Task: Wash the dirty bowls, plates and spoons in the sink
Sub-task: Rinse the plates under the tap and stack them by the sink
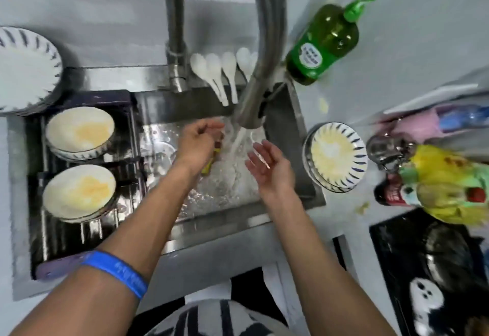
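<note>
Steel sink, round yellow-stained bowls, white spoons, running water.

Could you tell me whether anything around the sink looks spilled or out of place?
Small yellowish blobs lie on the grey counter right of the sink: one near the green soap bottle at, another below the striped bowl at. They look like spilled food residue. Nothing else stands out.

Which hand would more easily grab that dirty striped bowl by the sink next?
The right hand, probably: it is open, empty and nearer the striped bowl on the sink's right edge. The left hand holds a sponge.
</note>
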Demonstrator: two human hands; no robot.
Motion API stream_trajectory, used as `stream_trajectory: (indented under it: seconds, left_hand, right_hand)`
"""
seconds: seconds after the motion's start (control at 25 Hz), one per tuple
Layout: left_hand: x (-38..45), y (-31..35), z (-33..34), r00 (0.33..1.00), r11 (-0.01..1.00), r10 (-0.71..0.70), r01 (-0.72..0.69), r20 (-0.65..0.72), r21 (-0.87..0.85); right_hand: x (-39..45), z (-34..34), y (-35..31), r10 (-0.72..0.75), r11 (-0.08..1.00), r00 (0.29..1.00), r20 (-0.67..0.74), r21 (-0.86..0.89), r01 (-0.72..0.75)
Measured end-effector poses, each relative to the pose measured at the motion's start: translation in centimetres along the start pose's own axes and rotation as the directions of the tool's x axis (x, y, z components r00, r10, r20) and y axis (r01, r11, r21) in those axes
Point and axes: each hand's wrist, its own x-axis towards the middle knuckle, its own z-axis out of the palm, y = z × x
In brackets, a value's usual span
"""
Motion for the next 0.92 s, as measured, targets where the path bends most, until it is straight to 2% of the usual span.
stream_trajectory:
  seconds: [0.04,0.08,0.16,0.2,0.24,0.28,0.32,0.44,0.56,0.64,0.72,0.8,0.88,0.92]
  left_hand:
    - [-0.3,-0.3,3.1,0.998,0.999,-0.049,0.049,0.026,0.007]
    - [-0.5,-0.8,6.0,0.996,0.996,-0.072,0.069,0.053,0.063]
    - [-0.6,-1.8,10.8,0.993,0.982,-0.081,0.064,0.09,0.179]
    - [-0.5,-2.1,13.0,0.992,0.977,-0.066,0.042,0.11,0.207]
    - [-0.4,-2.5,15.1,0.99,0.97,-0.05,0.017,0.13,0.242]
    - [-0.5,-2.7,17.1,0.987,0.955,-0.041,-0.008,0.156,0.297]
    - [-0.6,-2.7,18.8,0.983,0.938,-0.045,-0.019,0.175,0.347]
    - [-0.3,-3.4,21.5,0.992,0.941,-0.049,0.008,0.113,0.338]
    - [-0.1,-3.9,21.9,0.995,0.973,-0.098,0.089,0.034,0.214]
    - [-0.6,-3.2,21.3,0.989,0.988,-0.144,0.142,0.02,0.068]
    - [-0.9,-2.3,19.2,0.987,0.986,-0.157,0.154,-0.039,-0.068]
    - [-1.0,-1.5,14.6,0.977,0.977,-0.166,0.144,-0.137,-0.157]
    - [-0.5,-1.0,10.0,0.959,0.972,-0.182,0.142,-0.216,-0.189]
    - [-0.1,-1.0,7.5,0.945,0.972,-0.187,0.138,-0.269,-0.192]
  right_hand:
    - [0.8,-1.6,-1.7,-0.09,0.986,0.996,-0.015,-0.14,0.087]
    - [2.0,-3.4,-3.3,-0.208,0.926,0.977,-0.039,-0.33,0.184]
    - [4.5,-7.8,-6.5,-0.483,0.641,0.872,-0.077,-0.709,0.293]
    - [5.7,-10.3,-8.1,-0.59,0.469,0.803,-0.08,-0.844,0.261]
    - [7.1,-12.9,-9.7,-0.653,0.317,0.752,-0.086,-0.933,0.169]
    - [8.3,-15.1,-11.1,-0.669,0.22,0.736,-0.1,-0.973,0.067]
    - [9.5,-16.9,-12.2,-0.647,0.174,0.754,-0.111,-0.985,0.003]
    - [11.8,-18.8,-13.3,-0.586,0.243,0.806,-0.089,-0.968,0.069]
    - [11.3,-18.2,-13.6,-0.645,0.331,0.755,-0.116,-0.933,0.139]
    - [9.3,-17.0,-13.8,-0.645,0.427,0.753,-0.126,-0.877,0.22]
    - [7.1,-15.1,-14.0,-0.628,0.496,0.776,-0.062,-0.8,0.337]
    - [5.3,-11.9,-13.0,-0.614,0.476,0.787,0.064,-0.764,0.434]
    - [5.2,-8.1,-10.9,-0.574,0.494,0.808,0.135,-0.729,0.473]
    - [5.3,-5.9,-9.4,-0.522,0.533,0.84,0.148,-0.712,0.457]
